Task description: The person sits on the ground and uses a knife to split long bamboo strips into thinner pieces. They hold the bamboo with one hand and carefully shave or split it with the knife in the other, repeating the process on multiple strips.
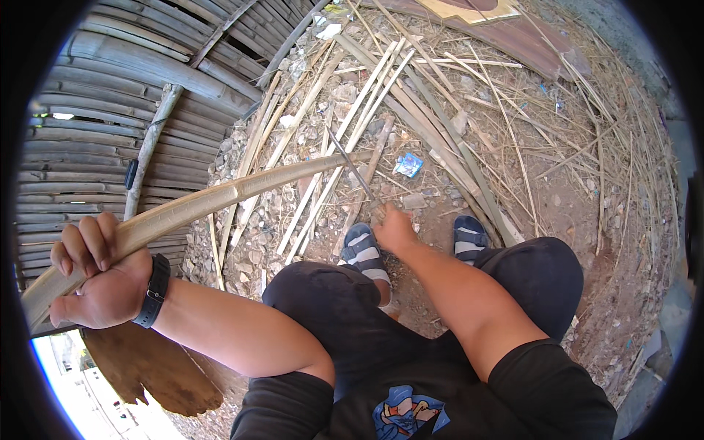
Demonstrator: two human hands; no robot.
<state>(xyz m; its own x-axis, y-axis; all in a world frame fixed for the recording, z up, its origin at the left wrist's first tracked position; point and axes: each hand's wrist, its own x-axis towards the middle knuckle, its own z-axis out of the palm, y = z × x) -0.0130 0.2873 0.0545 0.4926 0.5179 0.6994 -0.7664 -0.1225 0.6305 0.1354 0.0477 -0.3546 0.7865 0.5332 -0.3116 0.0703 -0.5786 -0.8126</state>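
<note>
A long split bamboo slat runs from the lower left to the middle of the ground, rising towards me at its left end. My left hand is closed round that near end, fingers over the top and thumb below; a black watch is on the wrist. My right hand, low between my knees, grips the handle of a long thin-bladed knife. Its dark blade points up and left and crosses the slat close to the far end. Whether edge and bamboo touch, I cannot tell. Most of the handle is hidden by my fingers.
Several pale bamboo strips lie across the stony ground ahead, with longer slats to their right. A blue wrapper lies near my sandalled feet. A bamboo wall with a post stands left; dry straw is scattered right.
</note>
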